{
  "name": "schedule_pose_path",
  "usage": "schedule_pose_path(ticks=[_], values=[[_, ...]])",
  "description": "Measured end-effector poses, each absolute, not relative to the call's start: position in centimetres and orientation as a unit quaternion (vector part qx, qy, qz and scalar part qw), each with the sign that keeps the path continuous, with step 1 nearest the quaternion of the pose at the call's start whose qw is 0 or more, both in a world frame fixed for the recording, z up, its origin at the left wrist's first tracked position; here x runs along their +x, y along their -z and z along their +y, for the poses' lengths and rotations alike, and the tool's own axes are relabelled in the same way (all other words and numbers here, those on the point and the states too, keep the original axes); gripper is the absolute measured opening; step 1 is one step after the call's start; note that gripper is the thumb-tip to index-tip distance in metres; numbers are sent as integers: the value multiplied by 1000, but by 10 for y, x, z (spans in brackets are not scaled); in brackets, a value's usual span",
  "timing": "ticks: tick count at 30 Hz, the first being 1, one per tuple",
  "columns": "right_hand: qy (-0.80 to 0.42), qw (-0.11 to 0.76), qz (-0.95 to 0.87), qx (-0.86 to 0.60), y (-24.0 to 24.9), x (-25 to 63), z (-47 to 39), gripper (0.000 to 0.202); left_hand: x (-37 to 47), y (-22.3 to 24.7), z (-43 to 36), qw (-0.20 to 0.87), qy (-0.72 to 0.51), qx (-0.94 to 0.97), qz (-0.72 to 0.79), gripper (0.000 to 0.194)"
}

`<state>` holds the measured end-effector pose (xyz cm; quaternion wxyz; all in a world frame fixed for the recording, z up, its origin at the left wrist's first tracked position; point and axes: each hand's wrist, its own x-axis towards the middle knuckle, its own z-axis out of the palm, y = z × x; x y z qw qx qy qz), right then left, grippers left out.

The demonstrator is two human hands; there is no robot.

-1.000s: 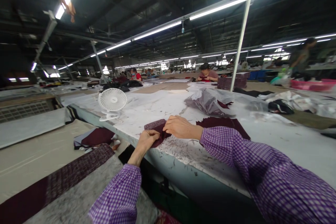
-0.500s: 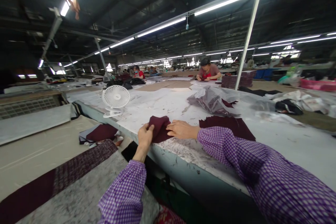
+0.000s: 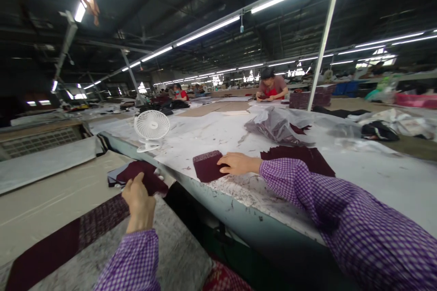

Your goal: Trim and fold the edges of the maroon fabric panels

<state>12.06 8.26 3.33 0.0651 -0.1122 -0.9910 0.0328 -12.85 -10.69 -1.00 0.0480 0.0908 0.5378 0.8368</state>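
My right hand (image 3: 239, 163) lies with its fingers spread on the right part of a small maroon fabric piece (image 3: 208, 167) at the table's front edge. A speckled strip runs along that piece's top. My left hand (image 3: 138, 198) is over the lower surface at the left, its thumb and fingers closed on a dark maroon cloth (image 3: 150, 179) beside a grey folded piece. Below it lies a long row of overlapping maroon pieces (image 3: 61, 245). Larger maroon pieces with jagged edges (image 3: 300, 159) lie behind my right forearm.
A white fan (image 3: 152, 125) stands near the table's left edge. Crumpled clear plastic (image 3: 273, 125) lies farther back, near a metal pole (image 3: 326, 36). A person in red (image 3: 272, 87) leans over the far table. A gap separates the white table (image 3: 184, 132) from the lower surface.
My left hand has let go of the small maroon piece and moved left to the dark cloth. The lifted fabric now lies flat under my right hand, which has barely moved.
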Motion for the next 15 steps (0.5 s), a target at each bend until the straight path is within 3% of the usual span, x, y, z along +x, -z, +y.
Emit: schedule_pose_path(ticks=[4,9,12,15], values=[[-198,113,-964,-138,-49,131,78,37,-58,3,-92,60,-784,205,583,20],[-548,12,-796,-257,-64,161,59,77,27,10,-88,25,-567,462,681,23],[-575,-4,-777,-258,-63,180,50,79,60,13,-96,-17,-500,585,638,22],[-506,36,-820,-263,-57,192,48,75,74,10,-105,2,-453,669,589,17]])
